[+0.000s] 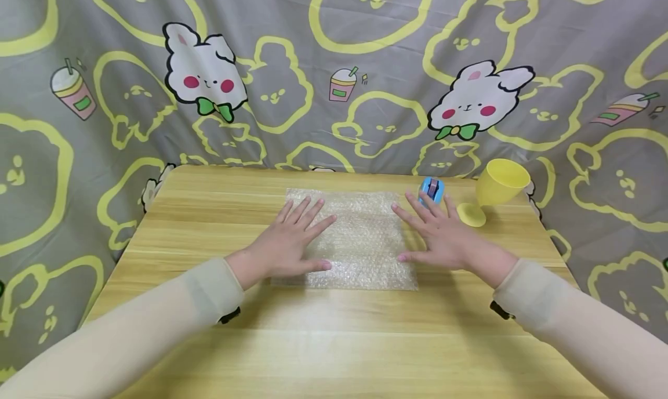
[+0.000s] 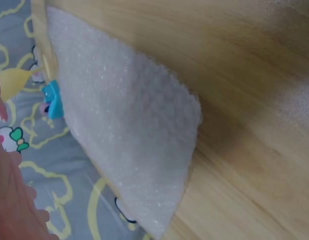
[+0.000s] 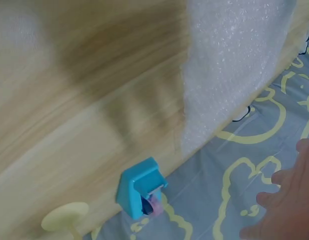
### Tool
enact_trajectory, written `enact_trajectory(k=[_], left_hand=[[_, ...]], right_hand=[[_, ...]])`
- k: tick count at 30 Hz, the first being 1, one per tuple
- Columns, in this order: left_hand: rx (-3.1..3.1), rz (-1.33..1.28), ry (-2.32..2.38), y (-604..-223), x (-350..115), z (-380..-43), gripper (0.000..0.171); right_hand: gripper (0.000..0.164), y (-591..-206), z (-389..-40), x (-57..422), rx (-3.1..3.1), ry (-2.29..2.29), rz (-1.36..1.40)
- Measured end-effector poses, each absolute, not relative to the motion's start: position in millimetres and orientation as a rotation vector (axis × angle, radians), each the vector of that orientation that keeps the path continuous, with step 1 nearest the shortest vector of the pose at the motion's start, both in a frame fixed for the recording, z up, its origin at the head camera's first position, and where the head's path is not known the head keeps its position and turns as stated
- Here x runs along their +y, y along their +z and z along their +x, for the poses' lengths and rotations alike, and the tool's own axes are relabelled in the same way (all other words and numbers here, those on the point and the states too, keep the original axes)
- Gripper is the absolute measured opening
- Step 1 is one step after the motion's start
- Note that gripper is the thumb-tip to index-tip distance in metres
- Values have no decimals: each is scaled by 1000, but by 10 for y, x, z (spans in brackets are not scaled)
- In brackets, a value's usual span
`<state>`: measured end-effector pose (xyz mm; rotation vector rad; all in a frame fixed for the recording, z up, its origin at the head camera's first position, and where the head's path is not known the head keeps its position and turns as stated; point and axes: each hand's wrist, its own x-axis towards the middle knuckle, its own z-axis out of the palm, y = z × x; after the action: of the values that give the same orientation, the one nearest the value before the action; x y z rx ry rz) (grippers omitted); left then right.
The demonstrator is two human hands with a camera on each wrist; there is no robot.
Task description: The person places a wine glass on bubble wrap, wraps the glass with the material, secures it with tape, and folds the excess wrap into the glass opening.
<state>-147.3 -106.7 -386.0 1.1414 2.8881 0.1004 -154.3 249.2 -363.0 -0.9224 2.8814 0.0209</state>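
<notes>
Head view: your left hand (image 1: 284, 242) and right hand (image 1: 443, 236), both empty with fingers straight and spread wide, frame the sides of a clear, rectangular plastic bubble-wrap sheet (image 1: 360, 242), which lies flat on the pale wood-grain table (image 1: 339, 341); a small blue tape dispenser (image 1: 431, 189) sits by your right fingertips, a yellow stemmed goblet (image 1: 498, 184) beyond it to the right.

Left wrist view: the sheet's near corner looks slightly lifted; flattening it would probably call for light, even palm pressure, worked outward; contact cannot be told here.

Right wrist view: a shadow beside the sheet suggests your hand is raised; lower both together, ideally, clear of the dispenser.
</notes>
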Motion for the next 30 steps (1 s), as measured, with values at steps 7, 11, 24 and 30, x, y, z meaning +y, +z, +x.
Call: enact_trajectory(k=[7, 11, 24, 30], left_hand=[[2868, 1129, 92, -3928, -1064, -1468, 91], [2866, 1136, 103, -3964, -1075, -1469, 91], [2830, 1139, 180, -4099, -1145, -1412, 89], [2809, 1120, 190, -4192, -1203, -1390, 88]], right_hand=[[99, -3753, -1537, 2489, 2865, 31, -903], [97, -3858, -1524, 2476, 2853, -5, -904], [97, -4082, -1511, 2427, 2828, -57, -885], [98, -4178, -1511, 2414, 2821, -78, -891]])
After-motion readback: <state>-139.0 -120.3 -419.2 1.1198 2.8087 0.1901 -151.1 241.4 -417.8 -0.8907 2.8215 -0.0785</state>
